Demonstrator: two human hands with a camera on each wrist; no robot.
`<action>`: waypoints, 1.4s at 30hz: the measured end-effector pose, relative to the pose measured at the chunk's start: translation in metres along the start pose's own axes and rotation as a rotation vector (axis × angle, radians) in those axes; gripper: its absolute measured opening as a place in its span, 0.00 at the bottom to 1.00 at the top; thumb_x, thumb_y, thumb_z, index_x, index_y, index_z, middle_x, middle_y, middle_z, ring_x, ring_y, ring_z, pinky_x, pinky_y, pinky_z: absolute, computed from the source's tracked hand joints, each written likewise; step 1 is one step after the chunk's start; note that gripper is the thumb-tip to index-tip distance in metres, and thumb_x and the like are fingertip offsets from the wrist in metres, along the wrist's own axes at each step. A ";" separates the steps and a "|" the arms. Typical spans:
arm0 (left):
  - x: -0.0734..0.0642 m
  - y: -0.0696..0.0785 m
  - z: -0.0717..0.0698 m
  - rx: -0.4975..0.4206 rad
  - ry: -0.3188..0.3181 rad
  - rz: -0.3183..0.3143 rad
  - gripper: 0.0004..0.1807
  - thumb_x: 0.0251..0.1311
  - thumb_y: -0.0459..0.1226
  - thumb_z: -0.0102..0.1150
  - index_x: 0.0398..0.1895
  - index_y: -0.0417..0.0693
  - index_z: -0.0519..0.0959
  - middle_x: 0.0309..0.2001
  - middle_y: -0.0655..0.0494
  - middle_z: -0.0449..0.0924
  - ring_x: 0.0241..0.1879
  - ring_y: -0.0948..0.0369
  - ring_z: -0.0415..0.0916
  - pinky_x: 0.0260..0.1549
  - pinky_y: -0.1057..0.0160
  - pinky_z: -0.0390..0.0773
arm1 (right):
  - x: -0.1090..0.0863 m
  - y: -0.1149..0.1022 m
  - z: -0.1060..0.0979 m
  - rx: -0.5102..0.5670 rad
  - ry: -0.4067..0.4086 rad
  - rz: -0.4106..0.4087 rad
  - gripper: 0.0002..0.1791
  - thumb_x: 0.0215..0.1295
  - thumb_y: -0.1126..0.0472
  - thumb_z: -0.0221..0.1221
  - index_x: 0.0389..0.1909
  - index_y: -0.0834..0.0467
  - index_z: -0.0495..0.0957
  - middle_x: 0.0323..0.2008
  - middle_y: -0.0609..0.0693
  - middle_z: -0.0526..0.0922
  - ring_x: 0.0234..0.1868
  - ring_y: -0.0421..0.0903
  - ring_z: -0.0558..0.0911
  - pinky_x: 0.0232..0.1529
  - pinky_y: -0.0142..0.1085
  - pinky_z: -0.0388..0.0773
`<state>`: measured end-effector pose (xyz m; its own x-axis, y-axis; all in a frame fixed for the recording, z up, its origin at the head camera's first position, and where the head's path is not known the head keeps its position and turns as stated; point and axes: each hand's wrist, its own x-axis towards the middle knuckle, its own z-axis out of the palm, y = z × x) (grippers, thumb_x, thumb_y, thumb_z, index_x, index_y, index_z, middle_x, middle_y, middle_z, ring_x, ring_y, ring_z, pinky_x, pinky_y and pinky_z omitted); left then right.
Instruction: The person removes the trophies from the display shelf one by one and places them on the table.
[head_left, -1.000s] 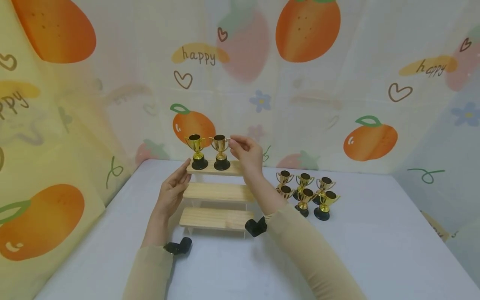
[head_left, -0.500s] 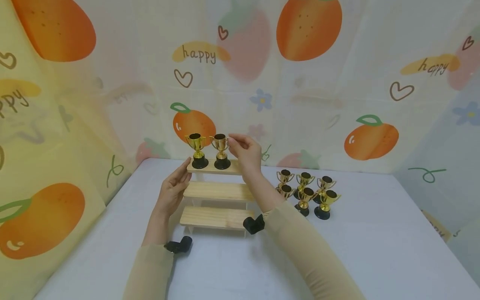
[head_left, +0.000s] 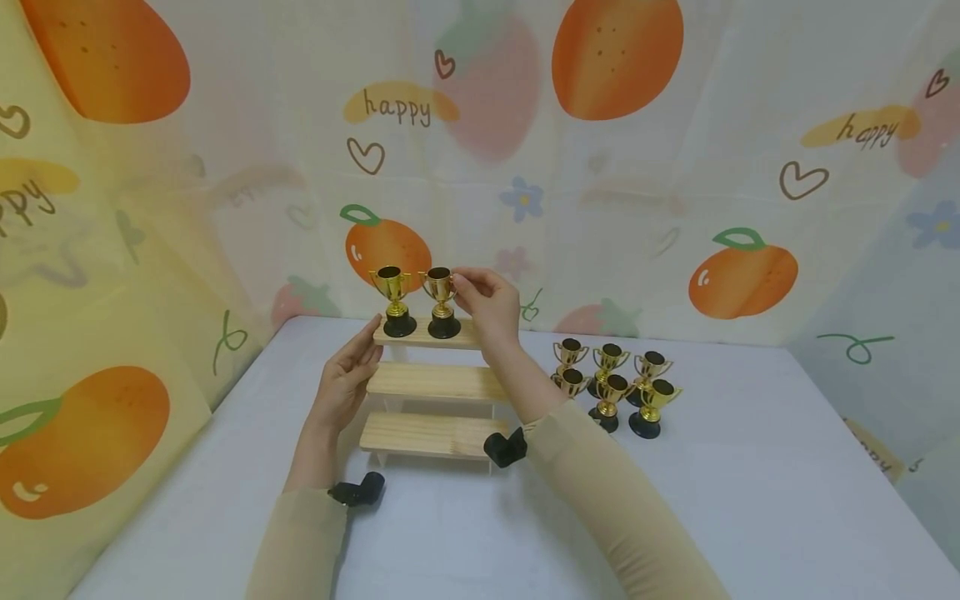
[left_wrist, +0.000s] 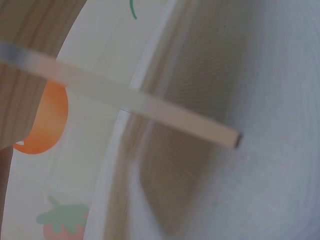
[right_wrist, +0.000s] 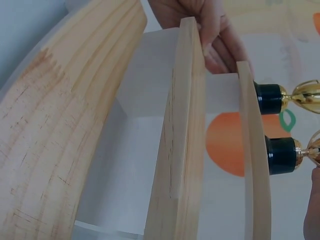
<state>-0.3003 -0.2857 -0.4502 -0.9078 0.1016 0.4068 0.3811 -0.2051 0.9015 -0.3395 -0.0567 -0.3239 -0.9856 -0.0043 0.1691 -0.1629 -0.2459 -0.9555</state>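
A three-tier wooden display stand (head_left: 438, 380) stands on the table. Two small gold trophies with black bases are upright on its top tier: one at the left end (head_left: 397, 302), the other (head_left: 441, 302) to its right. My right hand (head_left: 491, 310) pinches the right handle of the second trophy between thumb and fingers; that trophy's base rests on the board. At the stand's left end, my left hand (head_left: 347, 379) holds the side, fingers by the top tier and thumb near the middle one. In the right wrist view, this left hand (right_wrist: 215, 30) shows behind the boards.
Several more gold trophies (head_left: 613, 387) stand in two rows on the white table (head_left: 735, 492), right of the stand and partly behind my right forearm. A fruit-printed curtain (head_left: 637, 192) hangs behind. The middle and bottom tiers (head_left: 427, 435) are bare.
My right hand has shifted slightly left, its fingertips closer in against the second trophy's cup. The left hand, the stand and both trophies keep their places.
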 end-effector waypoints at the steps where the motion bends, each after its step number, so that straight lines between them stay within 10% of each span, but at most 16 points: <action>1: 0.000 0.000 0.000 -0.001 0.000 0.001 0.34 0.67 0.18 0.38 0.77 0.35 0.50 0.81 0.52 0.47 0.80 0.57 0.45 0.71 0.77 0.63 | 0.000 0.000 0.000 0.002 0.000 0.001 0.12 0.64 0.64 0.63 0.46 0.65 0.83 0.46 0.60 0.86 0.37 0.36 0.83 0.51 0.34 0.87; 42: 0.000 0.002 0.001 -0.001 0.004 -0.007 0.34 0.67 0.18 0.38 0.77 0.35 0.50 0.81 0.50 0.46 0.80 0.54 0.42 0.70 0.78 0.63 | -0.042 -0.012 -0.060 0.071 0.002 -0.062 0.12 0.64 0.67 0.61 0.46 0.68 0.81 0.31 0.38 0.87 0.36 0.34 0.86 0.48 0.30 0.87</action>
<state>-0.2996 -0.2850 -0.4486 -0.9114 0.0991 0.3995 0.3741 -0.2050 0.9044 -0.2990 0.0042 -0.3340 -0.9737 0.0152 0.2273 -0.2205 -0.3137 -0.9236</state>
